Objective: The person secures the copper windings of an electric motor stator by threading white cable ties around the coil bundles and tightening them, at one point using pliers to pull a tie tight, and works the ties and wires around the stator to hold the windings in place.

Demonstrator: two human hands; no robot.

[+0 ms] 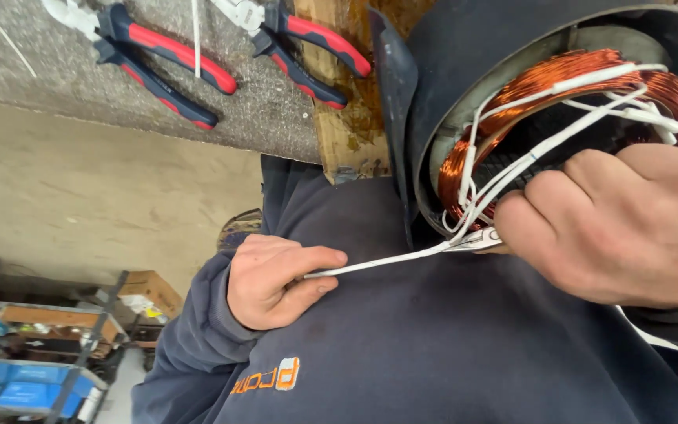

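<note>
left hand [276, 281] pinches white sleeving [378, 261]; right hand [614, 228] grips pliers [480, 240].

The grey desk [276, 118] carries two red-and-blue pliers, one [151, 59] at eleven o'clock, the other [300, 47] near twelve.

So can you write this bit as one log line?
left hand: pinches white cord taut | right hand: metal tool at cord | copper winding in housing
</note>
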